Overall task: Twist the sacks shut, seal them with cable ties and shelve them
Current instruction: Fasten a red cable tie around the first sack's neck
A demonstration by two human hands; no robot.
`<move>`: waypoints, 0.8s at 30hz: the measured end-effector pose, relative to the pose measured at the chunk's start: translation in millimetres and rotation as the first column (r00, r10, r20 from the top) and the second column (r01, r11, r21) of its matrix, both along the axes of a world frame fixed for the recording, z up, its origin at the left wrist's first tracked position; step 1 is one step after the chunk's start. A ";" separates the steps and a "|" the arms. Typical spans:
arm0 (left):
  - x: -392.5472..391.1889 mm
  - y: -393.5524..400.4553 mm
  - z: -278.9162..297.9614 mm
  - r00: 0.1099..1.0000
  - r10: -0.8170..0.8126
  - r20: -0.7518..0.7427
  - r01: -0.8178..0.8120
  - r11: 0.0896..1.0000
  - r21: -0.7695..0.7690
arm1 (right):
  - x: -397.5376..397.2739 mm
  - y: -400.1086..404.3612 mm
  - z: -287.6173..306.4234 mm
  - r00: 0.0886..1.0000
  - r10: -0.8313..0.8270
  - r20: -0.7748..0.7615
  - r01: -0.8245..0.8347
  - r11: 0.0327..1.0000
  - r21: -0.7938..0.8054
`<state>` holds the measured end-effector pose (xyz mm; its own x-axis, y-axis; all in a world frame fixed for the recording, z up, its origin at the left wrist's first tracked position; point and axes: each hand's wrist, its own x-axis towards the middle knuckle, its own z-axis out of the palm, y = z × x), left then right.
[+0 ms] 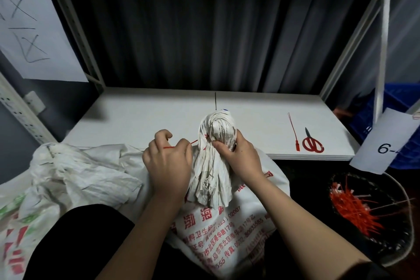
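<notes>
Sealing step in hand: sack (227, 223) stands on the floor just in front of the shelf (141, 116), its neck (216, 143) already twisted into a tight rope. Right hand (238, 154) is curled round the neck, gripping just under the bunched top. Left hand (166, 161) pinches a red tie (179, 146) between thumb and fingers, the tie running toward the neck; can't tell if it's looped or locked yet. Next move likely: tail through the head, pull tight without letting the twist slip, then lift to shelf. Spare tie (293, 132) and scissors (312, 142) lie on the shelf at right; second sack (68, 177) slumped at left, bin (372, 218) of red offcuts at right.
</notes>
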<state>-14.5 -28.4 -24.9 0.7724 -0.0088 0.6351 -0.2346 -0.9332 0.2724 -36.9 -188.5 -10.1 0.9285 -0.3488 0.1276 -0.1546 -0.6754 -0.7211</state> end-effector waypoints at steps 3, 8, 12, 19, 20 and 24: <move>-7.2 -2.5 2.8 0.998 -0.027 0.057 0.022 0.996 0.087 | -0.8 1.1 -0.1 1.000 -0.020 -0.006 0.020 1.000 -0.007; -12.6 -15.7 4.6 0.990 -0.111 0.083 0.091 0.972 0.219 | -0.9 4.3 -1.2 0.998 -0.069 -0.013 0.069 0.998 -0.015; -16.7 -30.2 5.4 0.987 -0.143 0.077 0.121 0.963 0.242 | -0.8 11.7 -4.7 0.995 -0.097 0.014 0.097 0.995 -0.022; -13.4 -40.2 2.0 0.983 -0.182 0.025 0.171 0.957 0.234 | 1.4 6.5 7.5 0.986 -0.027 -0.164 -0.009 0.977 -0.214; -13.1 -41.8 1.2 0.981 -0.191 0.025 0.180 0.954 0.238 | 0.6 5.3 10.4 0.979 -0.036 -0.202 -0.029 0.951 -0.309; -9.7 -45.7 1.1 0.980 -0.195 0.032 0.182 0.955 0.233 | -2.5 4.8 16.7 0.971 -0.042 -0.236 -0.081 0.869 -0.488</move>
<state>-24.2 -74.2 -23.9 0.7070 -0.3002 0.6403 -0.4210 -0.9062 0.0400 -39.3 -183.6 6.7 0.9585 -0.2789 0.0587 -0.2577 -0.9361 -0.2396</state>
